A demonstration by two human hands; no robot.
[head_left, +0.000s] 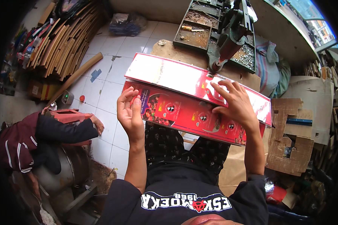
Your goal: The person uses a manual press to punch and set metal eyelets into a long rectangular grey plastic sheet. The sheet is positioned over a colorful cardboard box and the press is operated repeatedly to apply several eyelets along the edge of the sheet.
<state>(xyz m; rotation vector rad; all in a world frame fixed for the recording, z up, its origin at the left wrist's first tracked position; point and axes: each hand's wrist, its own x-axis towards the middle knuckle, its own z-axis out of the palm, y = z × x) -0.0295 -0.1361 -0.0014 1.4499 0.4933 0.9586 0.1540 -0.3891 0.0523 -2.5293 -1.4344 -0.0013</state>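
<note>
Glossy red cardboard box (191, 101), long, flat; both hands pressing.

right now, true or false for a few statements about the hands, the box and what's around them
1. Both hands touch the red box. True: the left hand is at its left end, the right hand lies on top.
2. The box is plain brown cardboard. False: it is red and glossy with printed food pictures.
3. A metal press stands on the workbench beyond the box. True.
4. The floor is bare earth. False: it is white tile.
5. Another person's arm, in a dark sleeve, shows at the left. True.
6. The right hand holds a hammer. False: it lies with fingers spread on the box, with no tool in it.
</note>
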